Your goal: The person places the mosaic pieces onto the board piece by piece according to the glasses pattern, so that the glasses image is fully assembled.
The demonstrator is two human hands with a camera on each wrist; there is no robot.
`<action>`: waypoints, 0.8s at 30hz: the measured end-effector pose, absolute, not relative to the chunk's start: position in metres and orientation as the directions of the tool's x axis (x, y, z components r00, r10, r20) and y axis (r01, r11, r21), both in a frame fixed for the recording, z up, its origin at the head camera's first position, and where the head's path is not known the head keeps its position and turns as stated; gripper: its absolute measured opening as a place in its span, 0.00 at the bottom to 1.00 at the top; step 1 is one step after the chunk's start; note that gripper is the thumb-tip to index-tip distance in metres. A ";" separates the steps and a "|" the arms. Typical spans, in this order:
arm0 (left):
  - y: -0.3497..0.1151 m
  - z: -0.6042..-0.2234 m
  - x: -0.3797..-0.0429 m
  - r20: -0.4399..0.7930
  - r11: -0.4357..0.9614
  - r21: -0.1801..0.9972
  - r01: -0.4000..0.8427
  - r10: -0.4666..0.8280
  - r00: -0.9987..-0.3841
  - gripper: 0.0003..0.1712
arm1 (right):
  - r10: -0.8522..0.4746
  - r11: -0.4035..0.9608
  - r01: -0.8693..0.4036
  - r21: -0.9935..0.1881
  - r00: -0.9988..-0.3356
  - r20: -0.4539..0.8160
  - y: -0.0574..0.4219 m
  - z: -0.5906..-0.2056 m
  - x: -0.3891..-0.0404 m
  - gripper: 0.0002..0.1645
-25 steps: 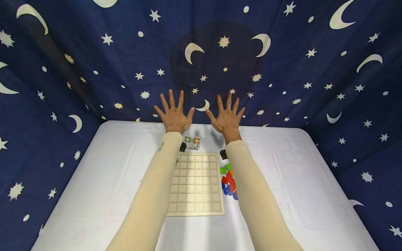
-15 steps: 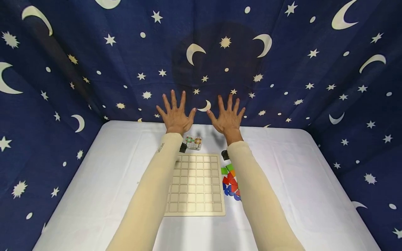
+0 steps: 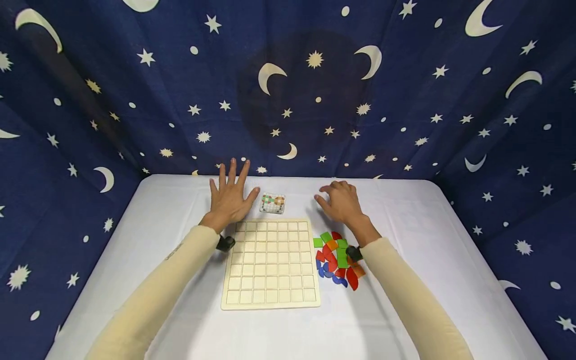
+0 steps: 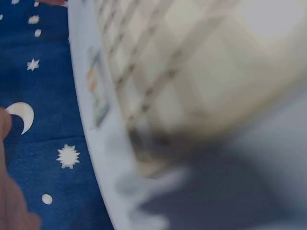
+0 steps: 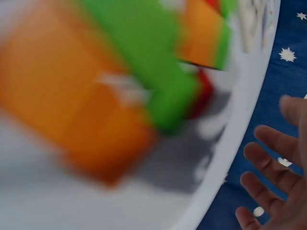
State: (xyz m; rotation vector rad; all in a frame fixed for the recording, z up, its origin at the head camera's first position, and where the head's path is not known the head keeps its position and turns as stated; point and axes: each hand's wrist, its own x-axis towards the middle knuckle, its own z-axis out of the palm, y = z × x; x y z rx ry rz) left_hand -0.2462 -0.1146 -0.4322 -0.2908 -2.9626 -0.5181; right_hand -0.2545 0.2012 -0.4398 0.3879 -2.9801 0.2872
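My left hand (image 3: 229, 200) is held with fingers spread, past the far left corner of a pale gridded board (image 3: 271, 306). Nothing is in it. Above the far end of a pile of coloured pieces (image 3: 342, 257), my right hand (image 3: 343, 201) has loosely bent fingers and holds nothing. The pile lies along the board's right side, with green, red, orange and blue flat pieces. Between the hands, behind the board, lies a small clear case with a coloured pattern card (image 3: 272, 203). In the right wrist view, blurred orange and green pieces (image 5: 139, 43) fill the upper left.
A white cloth-covered table (image 3: 171, 210) bears everything. A dark blue curtain (image 3: 189, 75) with moons and stars encloses the back and both sides. A black wrist camera (image 3: 226, 244) on the left wrist overlaps the board's left edge.
Both hands have come back from in front of the curtain toward the body and moved apart. The right fingers went from spread to loosely bent. More of the board and coloured pile now shows.
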 end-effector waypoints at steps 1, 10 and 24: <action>-0.122 -0.437 -0.235 0.131 0.918 0.326 0.226 0.193 -0.972 0.45 | -0.251 0.946 -0.272 -0.179 -0.959 0.132 0.209 -0.445 -0.245 0.28; -0.175 -0.473 -0.137 0.018 0.839 0.418 0.348 0.375 -0.927 0.46 | -0.275 0.925 -0.296 -0.239 -0.954 0.116 0.245 -0.470 -0.179 0.18; -0.193 -0.498 -0.097 -0.008 0.834 0.378 0.402 0.437 -0.899 0.48 | -0.178 0.850 -0.159 -0.502 -0.984 0.011 0.245 -0.474 -0.171 0.10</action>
